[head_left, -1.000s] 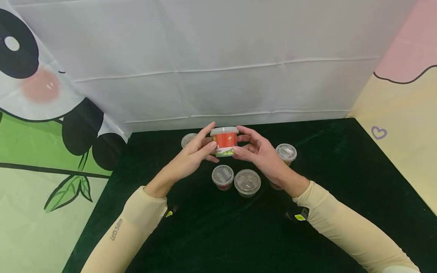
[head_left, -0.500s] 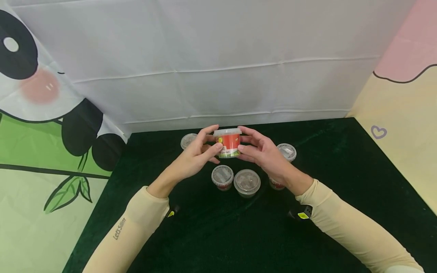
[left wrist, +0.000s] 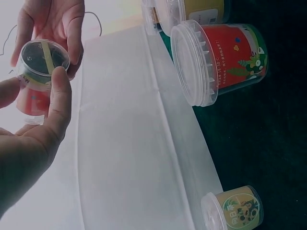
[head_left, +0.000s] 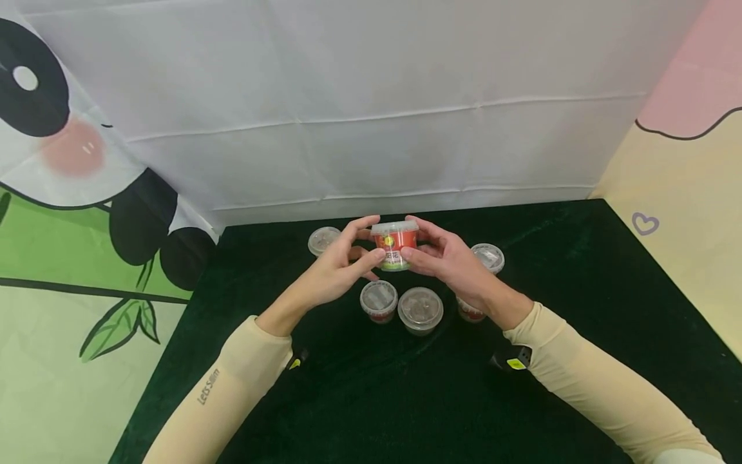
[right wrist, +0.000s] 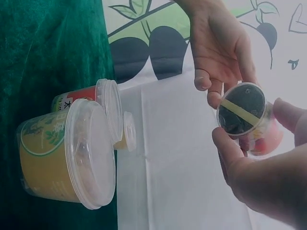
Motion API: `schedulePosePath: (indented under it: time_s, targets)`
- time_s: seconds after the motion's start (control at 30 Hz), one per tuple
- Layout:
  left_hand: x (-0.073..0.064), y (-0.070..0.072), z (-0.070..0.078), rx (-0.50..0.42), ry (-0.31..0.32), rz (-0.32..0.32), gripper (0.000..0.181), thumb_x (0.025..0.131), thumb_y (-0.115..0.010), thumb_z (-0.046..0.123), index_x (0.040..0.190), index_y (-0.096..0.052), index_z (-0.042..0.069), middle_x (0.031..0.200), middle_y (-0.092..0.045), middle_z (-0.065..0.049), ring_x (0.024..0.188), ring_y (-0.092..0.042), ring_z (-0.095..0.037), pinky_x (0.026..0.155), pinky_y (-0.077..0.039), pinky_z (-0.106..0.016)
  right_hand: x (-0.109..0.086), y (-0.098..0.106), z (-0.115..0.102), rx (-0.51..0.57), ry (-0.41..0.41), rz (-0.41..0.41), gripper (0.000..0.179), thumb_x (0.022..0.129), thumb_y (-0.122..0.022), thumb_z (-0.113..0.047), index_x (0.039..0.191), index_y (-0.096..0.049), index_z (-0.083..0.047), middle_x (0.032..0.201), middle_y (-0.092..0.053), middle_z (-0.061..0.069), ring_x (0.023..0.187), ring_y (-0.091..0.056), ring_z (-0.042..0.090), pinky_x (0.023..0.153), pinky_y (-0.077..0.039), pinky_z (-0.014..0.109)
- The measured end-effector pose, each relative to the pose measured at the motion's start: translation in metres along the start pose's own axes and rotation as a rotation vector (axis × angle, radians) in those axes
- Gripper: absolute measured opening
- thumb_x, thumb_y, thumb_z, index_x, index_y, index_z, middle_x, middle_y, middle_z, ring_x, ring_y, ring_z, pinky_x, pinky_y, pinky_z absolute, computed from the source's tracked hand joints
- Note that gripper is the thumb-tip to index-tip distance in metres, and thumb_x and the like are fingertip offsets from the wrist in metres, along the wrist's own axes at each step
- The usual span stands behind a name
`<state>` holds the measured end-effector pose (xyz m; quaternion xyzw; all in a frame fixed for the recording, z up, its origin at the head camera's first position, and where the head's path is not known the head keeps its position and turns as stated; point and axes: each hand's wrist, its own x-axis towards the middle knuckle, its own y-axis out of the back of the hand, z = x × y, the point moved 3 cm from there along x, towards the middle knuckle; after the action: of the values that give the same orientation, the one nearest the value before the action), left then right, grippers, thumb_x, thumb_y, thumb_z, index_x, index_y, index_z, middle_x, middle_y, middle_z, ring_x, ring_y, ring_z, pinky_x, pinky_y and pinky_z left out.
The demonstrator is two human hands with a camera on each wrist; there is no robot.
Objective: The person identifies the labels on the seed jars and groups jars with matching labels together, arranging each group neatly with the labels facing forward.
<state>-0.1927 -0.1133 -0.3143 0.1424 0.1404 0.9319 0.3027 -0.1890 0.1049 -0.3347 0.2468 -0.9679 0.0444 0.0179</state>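
Note:
A small clear plastic tub (head_left: 400,246) with a lid and a red, white and green label is held up in front of me, above the table. From the left, my left hand (head_left: 336,267) grips it, thumb on the near side and fingers reaching behind. My right hand (head_left: 455,264) grips the opposite side in the same way. The wrist views show the tub's dark bottom (right wrist: 242,109) with a pale yellow strip across it. Behind the tub, some fingers of both hands are hidden in the head view.
Lidded tubs stand on the dark green cloth (head_left: 371,399): a red-labelled one (head_left: 378,301) and a wider one (head_left: 420,310) close below my hands, another (head_left: 323,240) back left, one (head_left: 488,258) behind my right wrist, and one (head_left: 471,314) partly under it. A white curtain (head_left: 371,148) hangs behind.
The tub has shifted right and slightly down, and has turned so that a yellow emblem and lettering now face me. Both hands moved along with it. The standing tubs stayed put.

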Motion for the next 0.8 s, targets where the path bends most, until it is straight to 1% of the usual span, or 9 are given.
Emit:
schedulePosePath:
  time_s: [0.07,0.17,0.27,0.4,0.53,0.63,0.73,0.8]
  targets:
    - [0.000,0.000,-0.002,-0.001,0.009,-0.003,0.060,0.107,-0.053,0.012,0.159,-0.022,0.013,0.141,-0.038,-0.020,0.101,-0.064,-0.037,0.082,-0.060,-0.047,0.001,0.000,0.001,0.016,-0.003,-0.006,0.065,0.105,-0.058,-0.015,0.161,-0.026,-0.014,0.142,-0.042,0.017,0.118,-0.056,0.024,0.100,-0.052,0.036]
    - [-0.001,0.001,-0.005,-0.005,0.032,-0.004,0.061,0.107,-0.054,0.015,0.159,-0.022,0.016,0.143,-0.038,-0.018,0.104,-0.064,-0.038,0.084,-0.059,-0.047,0.004,-0.002,0.002,0.049,-0.004,-0.021,0.066,0.105,-0.057,-0.012,0.162,-0.024,-0.014,0.143,-0.042,0.018,0.121,-0.055,0.025,0.099,-0.052,0.034]
    - [-0.003,0.001,-0.010,-0.009,0.048,-0.010,0.062,0.106,-0.055,0.015,0.159,-0.021,0.016,0.145,-0.039,-0.019,0.105,-0.064,-0.037,0.086,-0.059,-0.049,0.005,-0.004,0.006,0.080,-0.017,-0.037,0.066,0.105,-0.055,-0.012,0.162,-0.023,-0.016,0.148,-0.042,0.018,0.125,-0.054,0.025,0.101,-0.051,0.034]
    - [-0.002,-0.002,-0.017,-0.004,0.051,-0.015,0.060,0.107,-0.052,0.015,0.158,-0.021,0.014,0.144,-0.042,-0.022,0.106,-0.064,-0.037,0.086,-0.059,-0.046,0.005,-0.002,0.012,0.100,-0.040,-0.036,0.065,0.106,-0.053,-0.015,0.163,-0.021,-0.016,0.152,-0.040,0.019,0.131,-0.051,0.027,0.106,-0.047,0.038]
    - [0.006,-0.010,-0.023,0.009,0.051,-0.029,0.058,0.109,-0.049,0.019,0.159,-0.020,0.014,0.143,-0.044,-0.021,0.105,-0.063,-0.034,0.086,-0.059,-0.041,-0.001,0.007,0.017,0.087,-0.066,0.002,0.064,0.107,-0.052,-0.018,0.162,-0.021,-0.015,0.155,-0.037,0.018,0.136,-0.046,0.031,0.111,-0.042,0.042]
    - [0.008,-0.013,-0.029,0.016,0.058,-0.039,0.059,0.109,-0.050,0.020,0.158,-0.020,0.014,0.141,-0.044,-0.020,0.102,-0.064,-0.031,0.084,-0.059,-0.040,-0.005,0.010,0.022,0.069,-0.084,0.010,0.065,0.106,-0.054,-0.021,0.162,-0.022,-0.015,0.155,-0.035,0.018,0.138,-0.042,0.032,0.114,-0.038,0.045]
    - [0.008,-0.015,-0.034,0.009,0.061,-0.047,0.060,0.108,-0.052,0.020,0.158,-0.021,0.015,0.140,-0.043,-0.020,0.100,-0.065,-0.029,0.083,-0.060,-0.042,-0.006,0.010,0.028,0.034,-0.088,0.012,0.067,0.106,-0.057,-0.023,0.162,-0.022,-0.015,0.152,-0.037,0.017,0.135,-0.044,0.032,0.112,-0.040,0.044]
    - [0.008,-0.014,-0.036,0.000,0.063,-0.048,0.061,0.107,-0.053,0.021,0.158,-0.021,0.016,0.140,-0.042,-0.019,0.100,-0.065,-0.033,0.084,-0.059,-0.044,-0.004,0.009,0.031,-0.001,-0.083,0.013,0.068,0.105,-0.059,-0.024,0.162,-0.023,-0.014,0.148,-0.040,0.017,0.130,-0.048,0.030,0.109,-0.044,0.041]
